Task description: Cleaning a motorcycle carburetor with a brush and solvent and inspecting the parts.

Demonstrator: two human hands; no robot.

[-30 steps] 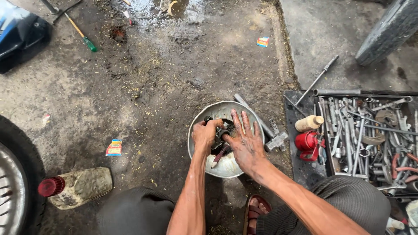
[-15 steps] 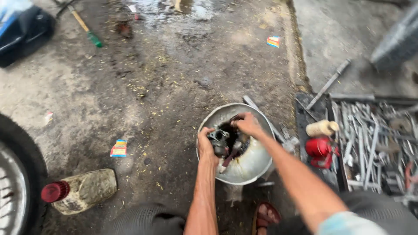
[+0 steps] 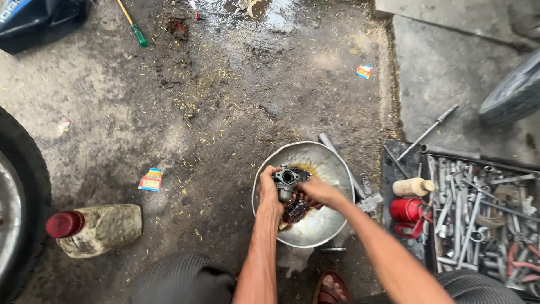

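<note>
Low in the frame's centre, the left hand (image 3: pixel 269 190) is gripping a grimy carburetor (image 3: pixel 286 181) over the metal basin (image 3: pixel 332 163) while the right hand (image 3: pixel 315 192), closed, is rubbing its dark underside, so cleaning looks midway, grime remaining.

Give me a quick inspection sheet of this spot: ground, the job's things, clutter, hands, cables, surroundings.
Surface: stained concrete ground, wet at top.
Job's things: grimy metal part held over a metal bowl.
Clutter: capped bottle lying down, screwdriver, paper scraps.
Hands: left hand grips the part; right hand works at it.
Cables: nothing seen.
Surroundings: tool tray at right, tyre at left.
</note>
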